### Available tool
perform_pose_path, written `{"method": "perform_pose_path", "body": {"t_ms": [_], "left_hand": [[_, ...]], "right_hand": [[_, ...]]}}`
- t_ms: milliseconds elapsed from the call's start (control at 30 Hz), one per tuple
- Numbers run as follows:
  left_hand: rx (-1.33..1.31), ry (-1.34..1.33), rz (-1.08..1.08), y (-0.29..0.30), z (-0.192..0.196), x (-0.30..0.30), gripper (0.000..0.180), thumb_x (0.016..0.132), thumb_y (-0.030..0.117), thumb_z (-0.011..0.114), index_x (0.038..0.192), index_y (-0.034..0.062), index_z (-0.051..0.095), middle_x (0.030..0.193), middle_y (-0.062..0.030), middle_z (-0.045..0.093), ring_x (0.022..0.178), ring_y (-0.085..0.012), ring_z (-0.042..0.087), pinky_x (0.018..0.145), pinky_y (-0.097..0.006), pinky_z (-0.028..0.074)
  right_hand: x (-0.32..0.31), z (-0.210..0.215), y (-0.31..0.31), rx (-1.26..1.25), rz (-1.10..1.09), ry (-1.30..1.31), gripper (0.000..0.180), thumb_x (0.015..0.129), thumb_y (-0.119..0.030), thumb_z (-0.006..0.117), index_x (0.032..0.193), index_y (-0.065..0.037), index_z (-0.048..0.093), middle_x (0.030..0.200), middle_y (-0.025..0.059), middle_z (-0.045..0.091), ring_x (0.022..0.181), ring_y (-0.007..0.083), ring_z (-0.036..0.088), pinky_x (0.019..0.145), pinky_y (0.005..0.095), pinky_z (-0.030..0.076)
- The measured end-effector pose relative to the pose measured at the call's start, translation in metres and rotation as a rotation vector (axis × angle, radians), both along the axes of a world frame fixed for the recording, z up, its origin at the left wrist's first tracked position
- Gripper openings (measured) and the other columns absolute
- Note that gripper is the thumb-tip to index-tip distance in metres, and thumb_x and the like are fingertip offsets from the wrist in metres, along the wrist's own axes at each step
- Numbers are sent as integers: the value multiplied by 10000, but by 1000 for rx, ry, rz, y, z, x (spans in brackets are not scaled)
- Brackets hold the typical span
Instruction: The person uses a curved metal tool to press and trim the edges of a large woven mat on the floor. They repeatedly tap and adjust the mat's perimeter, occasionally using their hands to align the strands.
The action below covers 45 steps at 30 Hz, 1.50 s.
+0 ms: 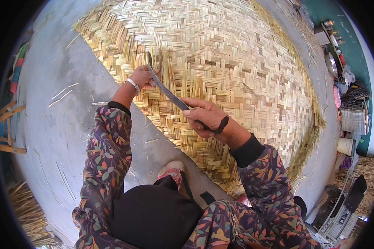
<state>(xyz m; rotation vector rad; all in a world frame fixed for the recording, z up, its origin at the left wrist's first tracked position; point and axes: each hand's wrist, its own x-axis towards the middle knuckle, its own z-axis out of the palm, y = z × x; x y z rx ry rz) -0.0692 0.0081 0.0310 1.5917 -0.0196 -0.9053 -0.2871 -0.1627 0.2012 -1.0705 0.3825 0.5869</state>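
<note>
A smooth grey floor (70,137) spreads beneath everything. On it lies a broad, pale yellow mat of flat plaited strips (237,83), filling the middle and upper right, its left edge running diagonally toward the person's feet, fringed with uncut-looking ends. The person's dark sleeves with a multicoloured leaf print (108,153) come in from below, either side of a rounded black cloth shape (156,216). A bundle of dry, straw-coloured stalks (27,211) lies at lower left; above it, near the rim, stands a yellowish-brown wooden frame (12,113).

A slender, curved, dark grey metal blade (166,92) slants over the mat's left part, tip up and leftward. The right hand (205,117) has its grip clamped on the blade's lower end. The left hand (142,76) is at the mat's left edge, just beside the upper blade, fingers curled; whether its grip holds anything cannot be told. Thin pale loose strips (60,98) lie left of the mat. Smallest are a black wristband (222,124) on the right and a silvery bracelet (133,85) on the left.
</note>
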Motion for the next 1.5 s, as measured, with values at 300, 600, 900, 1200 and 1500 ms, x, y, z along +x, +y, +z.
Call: {"method": "perform_pose_path", "body": {"t_ms": [300,600,900,1200,1500], "left_hand": [[117,-343,281,-8,-27,-19,232,894,187,653,748,20,586,624,-47,604,456,-131,585,376,-261,467],[-205,47,333,3,-23,-10,177,897,211,695,853,65,604,671,-11,600,528,-93,585,385,-213,403],[-56,11,359,-14,4,-11,246,885,283,701,863,44,646,639,-7,582,467,-96,559,351,-220,365],[143,210,273,-14,10,0,141,840,157,671,790,36,618,606,-41,543,441,-143,492,349,-310,362],[345,-145,-18,-18,15,8,302,838,281,741,785,4,634,662,-78,617,579,-195,641,484,-380,497]], "right_hand": [[29,-25,6,-154,56,45,376,913,-238,577,1217,-19,543,570,-53,383,427,35,321,374,208,222],[57,-49,9,-1025,470,-289,385,820,-353,567,963,-11,672,729,154,643,693,313,631,646,413,490],[54,-64,39,-1370,411,-301,292,814,-290,581,936,-44,680,871,164,694,843,347,677,734,469,521],[56,-71,39,-1362,430,-280,307,813,-253,570,1017,-34,637,855,169,687,829,349,675,728,475,518],[52,-77,37,-1394,407,-351,284,816,-248,568,976,-22,630,804,150,685,784,340,676,683,465,524]]}}
